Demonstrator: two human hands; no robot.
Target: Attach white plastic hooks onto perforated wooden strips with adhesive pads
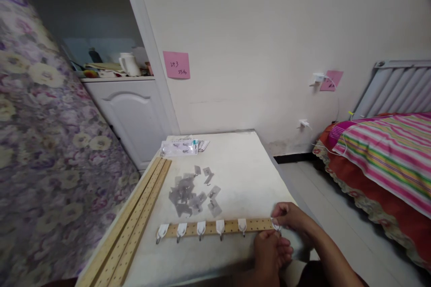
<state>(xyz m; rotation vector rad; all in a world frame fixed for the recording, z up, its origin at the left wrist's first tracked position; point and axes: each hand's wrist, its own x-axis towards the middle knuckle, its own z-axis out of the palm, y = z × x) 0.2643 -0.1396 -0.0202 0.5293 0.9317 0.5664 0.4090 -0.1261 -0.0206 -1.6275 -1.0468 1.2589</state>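
With left hand [270, 250] at perforated strip [231, 226], cannot tell grasp; pinching end hook [276, 223] with right hand [292, 216]; likely aligning, next needing even pressure.

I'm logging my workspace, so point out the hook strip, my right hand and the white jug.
Hook strip [231, 226], head view: bare stretch between hooks.
Right hand [291, 215], head view: back of hand.
White jug [132, 66], head view: body.

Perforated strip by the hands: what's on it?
Five white hooks line the strip; a sixth hook at its right end is partly covered by the right hand, its backing hidden.
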